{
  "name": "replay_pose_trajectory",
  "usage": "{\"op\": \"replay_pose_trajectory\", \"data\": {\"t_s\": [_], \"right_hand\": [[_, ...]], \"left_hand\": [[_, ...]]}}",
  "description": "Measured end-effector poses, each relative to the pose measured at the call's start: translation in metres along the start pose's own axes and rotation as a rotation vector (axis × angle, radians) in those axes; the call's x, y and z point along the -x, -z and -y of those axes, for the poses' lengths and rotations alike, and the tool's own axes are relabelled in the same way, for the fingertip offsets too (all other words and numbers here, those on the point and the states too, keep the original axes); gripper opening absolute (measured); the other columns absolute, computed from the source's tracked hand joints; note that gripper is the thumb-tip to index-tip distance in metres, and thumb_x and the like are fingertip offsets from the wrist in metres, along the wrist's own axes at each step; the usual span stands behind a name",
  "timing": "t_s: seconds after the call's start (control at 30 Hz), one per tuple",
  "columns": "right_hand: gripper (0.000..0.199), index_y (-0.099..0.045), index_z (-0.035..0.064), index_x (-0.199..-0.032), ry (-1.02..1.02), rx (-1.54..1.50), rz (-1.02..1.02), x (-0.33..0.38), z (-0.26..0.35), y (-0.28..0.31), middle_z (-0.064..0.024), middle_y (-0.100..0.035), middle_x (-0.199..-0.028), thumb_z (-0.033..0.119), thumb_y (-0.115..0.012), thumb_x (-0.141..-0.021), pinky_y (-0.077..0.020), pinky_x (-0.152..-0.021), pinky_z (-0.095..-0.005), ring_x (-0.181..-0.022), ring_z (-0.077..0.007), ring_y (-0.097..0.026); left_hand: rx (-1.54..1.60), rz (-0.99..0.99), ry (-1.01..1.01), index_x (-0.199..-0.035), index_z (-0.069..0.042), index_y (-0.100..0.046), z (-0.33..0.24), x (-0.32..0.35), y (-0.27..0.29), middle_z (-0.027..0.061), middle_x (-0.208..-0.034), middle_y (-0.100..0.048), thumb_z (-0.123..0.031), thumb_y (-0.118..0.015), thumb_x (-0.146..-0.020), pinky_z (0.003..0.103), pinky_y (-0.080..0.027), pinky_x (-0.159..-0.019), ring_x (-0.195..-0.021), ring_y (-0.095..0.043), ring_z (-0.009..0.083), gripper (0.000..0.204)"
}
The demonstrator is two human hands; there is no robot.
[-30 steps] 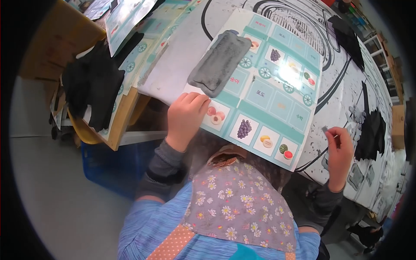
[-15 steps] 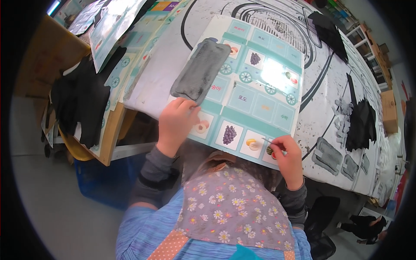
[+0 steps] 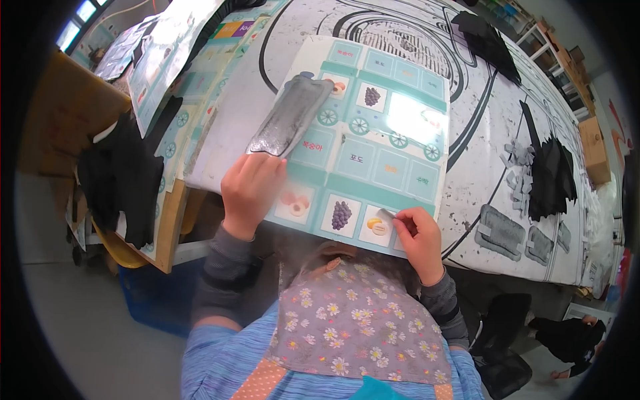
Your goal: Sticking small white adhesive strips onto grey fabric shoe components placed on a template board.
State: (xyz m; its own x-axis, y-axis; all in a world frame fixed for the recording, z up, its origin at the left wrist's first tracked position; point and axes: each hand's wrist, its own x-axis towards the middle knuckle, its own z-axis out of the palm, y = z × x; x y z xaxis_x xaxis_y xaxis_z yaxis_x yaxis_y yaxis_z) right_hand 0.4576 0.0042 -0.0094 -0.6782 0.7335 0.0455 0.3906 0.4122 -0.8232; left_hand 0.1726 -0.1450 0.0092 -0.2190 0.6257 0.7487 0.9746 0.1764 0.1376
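Note:
A glossy teal activity board (image 3: 373,143) with fruit picture cards and a train drawing lies on the table in front of me. My left hand (image 3: 250,190) rests flat on the board's near left corner, just below a grey fuzzy strip (image 3: 290,117) that lies across the board's upper left. My right hand (image 3: 417,233) is at the board's near edge, fingers pinched on a small pale piece beside the orange fruit card (image 3: 379,225). A grape card (image 3: 341,215) sits between my hands.
The table (image 3: 480,153) carries a large black-and-white printed sheet. Black fabric pieces (image 3: 550,170) and grey strips (image 3: 500,230) lie to the right, more black fabric (image 3: 123,177) on a wooden ledge to the left. More teal boards (image 3: 167,67) are stacked at the far left.
My right hand came in from the far right of the table to the board's near edge and now pinches a small piece there. My left hand stayed on the near left corner.

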Motion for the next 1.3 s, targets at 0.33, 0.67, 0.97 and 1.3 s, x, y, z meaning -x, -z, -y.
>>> {"op": "replay_pose_trajectory", "data": {"t_s": [0.33,0.67,0.97,1.3], "right_hand": [[0.008,-0.062,-0.001,-0.094,-0.208,-0.267,-0.013,-0.003,-0.007,0.012,-0.0022,-0.061,-0.079,0.001,-0.067,-0.087,-0.0459,-0.066,-0.0235,-0.073,-0.0086,-0.057],[0.013,-0.068,-0.0026,-0.095,-0.096,-0.238,0.056,-0.072,0.038,0.059,-0.0025,-0.067,-0.08,0.006,-0.069,-0.086,-0.0474,-0.069,-0.022,-0.075,-0.0073,-0.06],[0.015,-0.07,0.0019,-0.093,-0.077,-0.274,0.528,-0.143,0.025,-0.014,0.0,-0.066,-0.082,0.014,-0.07,-0.084,-0.0463,-0.075,-0.0224,-0.078,-0.0081,-0.058],[0.012,-0.073,0.0043,-0.09,-0.113,-0.114,0.567,-0.153,0.027,-0.027,0.001,-0.067,-0.082,0.015,-0.071,-0.084,-0.0473,-0.077,-0.0228,-0.079,-0.0076,-0.059]], "left_hand": [[0.193,0.129,-0.237,-0.085,-0.007,-0.069,-0.047,0.061,0.02,0.0009,-0.072,-0.057,-0.001,-0.074,-0.071,0.029,-0.04,-0.048,-0.06,-0.057,0.016,0.017],[0.073,0.203,-0.134,-0.094,-0.009,-0.072,-0.012,0.145,0.063,0.0011,-0.083,-0.062,-0.002,-0.082,-0.069,0.032,-0.046,-0.059,-0.068,-0.058,0.019,0.029],[-0.038,0.164,-0.019,-0.096,-0.005,-0.072,-0.002,0.159,0.064,0.0045,-0.087,-0.062,-0.003,-0.082,-0.073,0.033,-0.048,-0.065,-0.075,-0.059,0.0218,0.025],[0.004,0.174,0.042,-0.1,-0.009,-0.07,0.002,0.166,0.06,0.0015,-0.091,-0.062,-0.001,-0.082,-0.07,0.033,-0.048,-0.066,-0.079,-0.059,0.0205,0.034]]}}
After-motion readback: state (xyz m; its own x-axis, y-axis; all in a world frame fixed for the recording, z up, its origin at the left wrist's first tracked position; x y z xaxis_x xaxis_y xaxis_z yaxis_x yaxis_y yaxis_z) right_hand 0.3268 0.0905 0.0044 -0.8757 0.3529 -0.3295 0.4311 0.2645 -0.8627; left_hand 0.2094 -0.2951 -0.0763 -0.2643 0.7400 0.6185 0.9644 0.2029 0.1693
